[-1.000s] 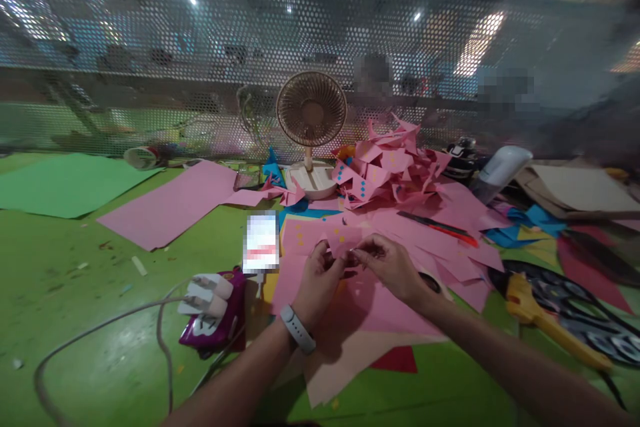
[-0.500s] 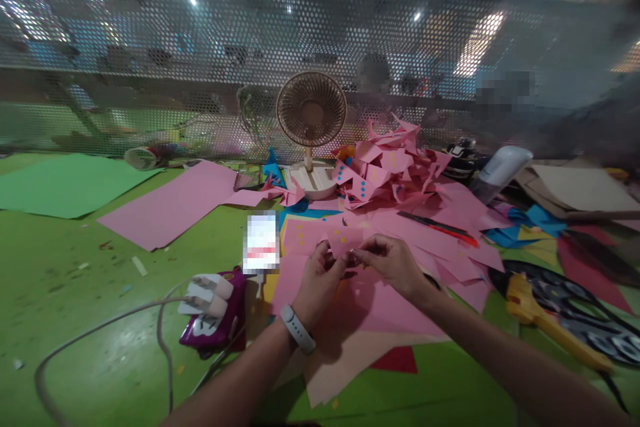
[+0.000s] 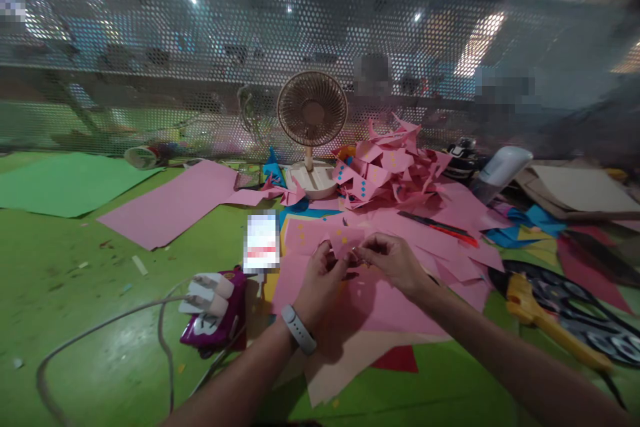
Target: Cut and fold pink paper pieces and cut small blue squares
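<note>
Between my two hands is a small piece of pink paper (image 3: 344, 239) with yellow dots on it. My left hand (image 3: 324, 279), a pale band on its wrist, is closed on the paper's lower left part. From the other side, my right hand (image 3: 394, 261) pinches at the paper's right edge; its fingertips almost meet those of my left hand. What exactly lies between the right fingertips is too small to make out. Beneath both hands lie larger pink sheets (image 3: 390, 313), one with yellow dots near its top left.
A small fan (image 3: 313, 110) stands at the back beside a heap of folded pink paper (image 3: 390, 167). A phone (image 3: 262, 240) lies left of my hands, near a purple pouch (image 3: 215, 330) with plugs. A black-and-red cutter (image 3: 437, 228) and a yellow-handled tool (image 3: 555, 327) lie right.
Almost nothing differs. Both hands keep hold around the pink paper, with only a very slight shift of the fingers.
</note>
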